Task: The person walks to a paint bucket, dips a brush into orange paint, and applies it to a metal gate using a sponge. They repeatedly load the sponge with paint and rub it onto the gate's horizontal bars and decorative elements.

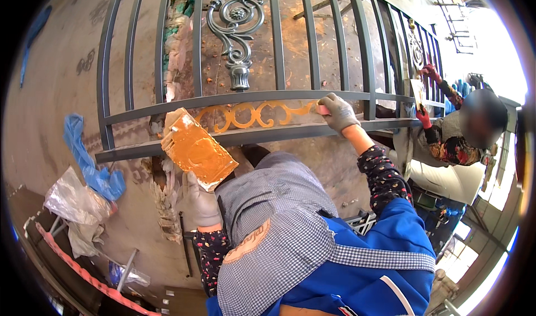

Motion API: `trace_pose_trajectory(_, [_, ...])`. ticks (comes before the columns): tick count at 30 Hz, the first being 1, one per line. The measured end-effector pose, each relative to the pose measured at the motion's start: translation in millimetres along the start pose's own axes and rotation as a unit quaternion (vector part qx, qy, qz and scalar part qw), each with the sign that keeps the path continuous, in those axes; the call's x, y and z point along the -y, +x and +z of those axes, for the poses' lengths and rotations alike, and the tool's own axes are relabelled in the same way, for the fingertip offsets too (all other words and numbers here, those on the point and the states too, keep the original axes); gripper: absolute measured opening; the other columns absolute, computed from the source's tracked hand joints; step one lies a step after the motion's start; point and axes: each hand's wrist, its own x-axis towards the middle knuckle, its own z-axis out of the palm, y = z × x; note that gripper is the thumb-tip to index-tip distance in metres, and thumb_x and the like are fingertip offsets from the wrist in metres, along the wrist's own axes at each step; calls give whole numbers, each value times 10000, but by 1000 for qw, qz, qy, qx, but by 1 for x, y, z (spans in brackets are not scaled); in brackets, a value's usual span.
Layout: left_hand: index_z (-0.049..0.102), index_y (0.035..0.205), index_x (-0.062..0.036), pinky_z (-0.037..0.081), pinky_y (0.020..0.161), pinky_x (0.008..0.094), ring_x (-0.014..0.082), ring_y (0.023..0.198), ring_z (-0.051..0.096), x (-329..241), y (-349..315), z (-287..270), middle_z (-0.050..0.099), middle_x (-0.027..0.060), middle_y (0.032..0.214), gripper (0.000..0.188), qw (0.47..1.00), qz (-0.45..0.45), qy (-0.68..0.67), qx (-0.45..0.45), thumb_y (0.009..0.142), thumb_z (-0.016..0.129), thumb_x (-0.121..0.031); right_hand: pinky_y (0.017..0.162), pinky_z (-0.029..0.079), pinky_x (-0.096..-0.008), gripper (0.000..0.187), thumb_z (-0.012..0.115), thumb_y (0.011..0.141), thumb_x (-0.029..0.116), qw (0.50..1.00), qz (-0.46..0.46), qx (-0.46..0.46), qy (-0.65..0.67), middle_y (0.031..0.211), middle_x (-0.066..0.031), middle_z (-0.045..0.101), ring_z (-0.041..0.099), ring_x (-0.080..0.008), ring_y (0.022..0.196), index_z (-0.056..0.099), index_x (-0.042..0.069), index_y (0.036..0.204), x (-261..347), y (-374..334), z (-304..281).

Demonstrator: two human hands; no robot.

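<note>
My left hand (pixel 200 203), in a grey glove, grips the lower edge of a flat board (pixel 202 151) coated with wet-looking orange-gold paint. Closed round a small pink sponge (pixel 322 109), my gloved right hand (pixel 340 115) is at the right end of a scrollwork strip (pixel 251 116). Gold colour covers that strip, which sits between the two lower rails of a dark grey metal railing (pixel 223 102). Higher up, between the bars, a cast ornament (pixel 237 28) with curls and a rosette is grey. The board's upper corner overlaps the lower rails.
On the right, a co-worker's red-gloved hands (pixel 427 115) are at the same railing, with a small board. Blue plastic (pixel 89 159) and clear plastic (pixel 75 196) lie on the floor at left. A pink-wrapped bar (pixel 89 271) runs along the lower left.
</note>
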Motion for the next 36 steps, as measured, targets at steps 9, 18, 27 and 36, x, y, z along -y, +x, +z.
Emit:
trace_pose_trajectory(9, [443,1459,-61,510,1027,438,252,1304,542,-49,4,28,523,87,1451,456,958,-44,-277,58,1057,488,-271,851,534,-475,306,721,804,176,992,121,-21,6,1088,-151,614,651,-382,1006,619,116,1087,22,4,37])
trace_pose_trajectory(18, [460,1447,-83,547,952,442,235,1280,558,-36,8,11,536,60,1435,435,950,-45,-301,65,1049,497,-254,805,536,-495,282,719,817,221,987,140,-74,24,1076,-152,618,658,-404,947,595,112,1046,33,2,52])
trace_pose_trajectory(27, [480,1426,-64,473,1057,440,245,1298,539,-33,7,-21,552,89,1418,429,950,-21,-310,-12,1059,512,-285,772,535,-515,328,730,811,290,974,193,-112,37,1050,-177,635,662,-410,930,583,103,1036,32,12,66])
trace_pose_trajectory(36, [452,1453,-69,588,896,469,305,1230,598,-45,-25,-91,546,110,1443,498,935,7,-327,-135,1044,527,-343,820,534,-506,364,735,805,328,980,185,-62,35,1074,-171,629,652,-406,1003,578,98,1040,33,8,61])
